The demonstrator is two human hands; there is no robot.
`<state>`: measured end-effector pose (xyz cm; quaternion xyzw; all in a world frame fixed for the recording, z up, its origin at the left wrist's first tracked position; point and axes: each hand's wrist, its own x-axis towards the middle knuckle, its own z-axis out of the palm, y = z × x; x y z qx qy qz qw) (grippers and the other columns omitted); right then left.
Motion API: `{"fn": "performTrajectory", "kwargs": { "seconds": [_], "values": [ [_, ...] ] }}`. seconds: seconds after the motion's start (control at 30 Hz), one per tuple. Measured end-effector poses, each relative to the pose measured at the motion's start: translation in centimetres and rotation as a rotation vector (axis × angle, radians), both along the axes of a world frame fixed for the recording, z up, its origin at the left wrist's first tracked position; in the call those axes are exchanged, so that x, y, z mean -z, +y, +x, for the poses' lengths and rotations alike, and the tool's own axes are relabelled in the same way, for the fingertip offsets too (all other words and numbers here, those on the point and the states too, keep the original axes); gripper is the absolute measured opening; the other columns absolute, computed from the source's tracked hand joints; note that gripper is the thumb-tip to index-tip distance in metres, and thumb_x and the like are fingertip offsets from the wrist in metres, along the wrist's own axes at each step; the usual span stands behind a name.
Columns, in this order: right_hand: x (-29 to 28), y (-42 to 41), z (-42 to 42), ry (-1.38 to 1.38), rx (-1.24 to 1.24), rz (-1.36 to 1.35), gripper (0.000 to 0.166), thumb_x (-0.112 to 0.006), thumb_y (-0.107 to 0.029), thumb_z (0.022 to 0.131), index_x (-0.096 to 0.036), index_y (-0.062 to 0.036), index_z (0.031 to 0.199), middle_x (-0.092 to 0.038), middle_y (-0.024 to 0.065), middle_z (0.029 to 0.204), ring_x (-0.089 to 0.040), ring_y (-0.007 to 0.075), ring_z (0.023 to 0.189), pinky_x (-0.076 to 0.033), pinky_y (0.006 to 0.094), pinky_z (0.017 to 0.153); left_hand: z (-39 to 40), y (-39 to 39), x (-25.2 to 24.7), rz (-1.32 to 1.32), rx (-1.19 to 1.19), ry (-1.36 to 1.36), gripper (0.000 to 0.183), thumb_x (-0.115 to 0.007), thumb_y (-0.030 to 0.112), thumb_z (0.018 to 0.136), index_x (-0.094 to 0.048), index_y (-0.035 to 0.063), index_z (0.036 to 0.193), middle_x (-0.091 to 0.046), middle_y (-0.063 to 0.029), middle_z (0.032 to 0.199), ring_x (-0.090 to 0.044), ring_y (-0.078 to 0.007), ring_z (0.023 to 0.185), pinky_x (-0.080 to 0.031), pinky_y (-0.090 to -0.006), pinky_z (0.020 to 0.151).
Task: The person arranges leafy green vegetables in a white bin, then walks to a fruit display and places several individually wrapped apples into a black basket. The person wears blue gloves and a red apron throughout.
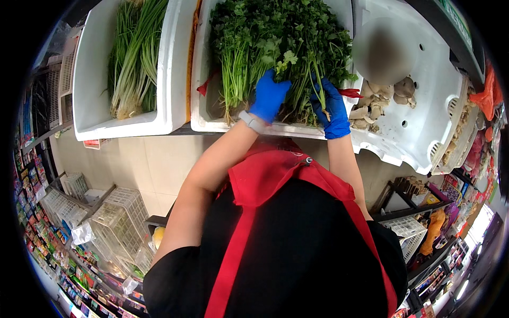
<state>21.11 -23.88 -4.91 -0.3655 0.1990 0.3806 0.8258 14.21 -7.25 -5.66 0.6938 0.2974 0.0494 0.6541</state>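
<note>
Bunches of leafy green herb, likely coriander, fill a white foam box in front of me, their leaves away from me and their roots towards me. My left hand, in a blue glove, reaches in among the stems at the middle. A paler leafy sprig stands just beyond its fingertips; whether the fingers grip it is hidden. At the box's right side my right hand, also gloved in blue, holds a few thin stalks. Their root end lies across the palm.
Left of it, another white foam box holds spring onions. On the right, mushrooms lie in a white plastic tub with holes. Plastic crates stand behind me on the left, over a tiled floor.
</note>
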Motion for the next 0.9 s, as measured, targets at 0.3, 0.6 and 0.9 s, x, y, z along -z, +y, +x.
{"fn": "performTrajectory", "kwargs": {
  "seconds": [0.3,0.6,0.9],
  "values": [
    [0.4,-0.8,0.4,-0.083,0.029,-0.071,0.021,-0.055,-0.015,0.085,-0.054,-0.0111,0.106,-0.061,0.0046,0.103,-0.058,0.01,0.075,-0.046,0.0227,0.057,3.0,-0.9,1.3,0.581,0.311,-0.015,0.038,-0.063,0.028,0.07,-0.058,0.0038,0.099,-0.059,-0.0195,0.097,-0.056,-0.0378,0.088,-0.046,-0.043,0.075],
    [0.1,-0.7,0.5,-0.179,0.076,-0.142,0.031,-0.056,-0.01,0.084,-0.049,-0.0025,0.113,-0.059,0.0115,0.107,-0.061,0.017,0.084,-0.05,0.0263,0.07,1.6,1.5,-0.1,0.535,0.288,0.05,0.047,-0.062,0.03,0.077,-0.054,-0.0032,0.109,-0.058,-0.0208,0.105,-0.059,-0.031,0.092,-0.046,-0.0368,0.079],
    [-0.9,2.1,-2.2,-0.941,-0.2,-0.981,0.049,-0.059,-0.01,0.081,-0.041,-0.0022,0.125,-0.055,0.0113,0.113,-0.055,0.0219,0.099,-0.045,0.0298,0.082,-3.6,3.0,-2.2,-0.518,0.046,-0.115,0.032,-0.054,0.017,0.087,-0.048,0.0024,0.116,-0.059,-0.0045,0.1,-0.057,-0.0133,0.084,-0.046,-0.0246,0.069]
  ]
}}
